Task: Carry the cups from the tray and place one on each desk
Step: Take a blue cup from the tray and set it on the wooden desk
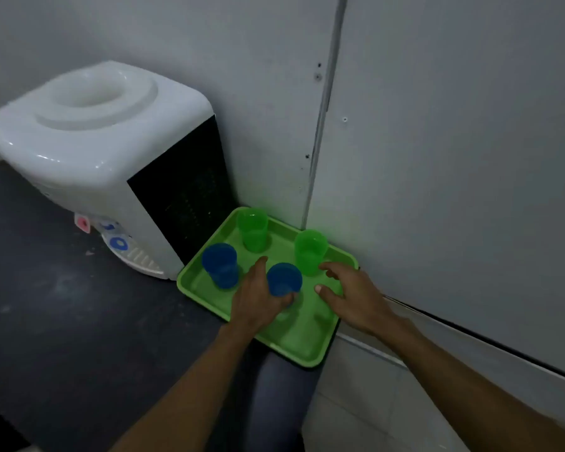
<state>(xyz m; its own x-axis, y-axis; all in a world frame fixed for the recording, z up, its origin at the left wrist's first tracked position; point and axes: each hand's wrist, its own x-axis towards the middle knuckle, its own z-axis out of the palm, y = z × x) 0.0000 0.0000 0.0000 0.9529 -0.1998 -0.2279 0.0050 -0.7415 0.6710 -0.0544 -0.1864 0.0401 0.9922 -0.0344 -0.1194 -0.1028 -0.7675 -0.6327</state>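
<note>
A green tray [302, 349] lies on a dark counter against the wall. On it stand two blue cups and two green cups. My left hand [258, 298] wraps around the near blue cup [283, 278] at the tray's middle. The other blue cup [220, 264] stands at the tray's left edge. One green cup [252, 227] is at the far corner and another green cup [310, 251] is on the right. My right hand [349, 296] hovers with fingers spread just beside the right green cup, not holding it.
A white water dispenser [88, 151] stands left of the tray on the dark counter [62, 321]. A grey wall panel [437, 158] rises directly behind and to the right of the tray. Pale floor tiles [372, 402] show below the counter's end.
</note>
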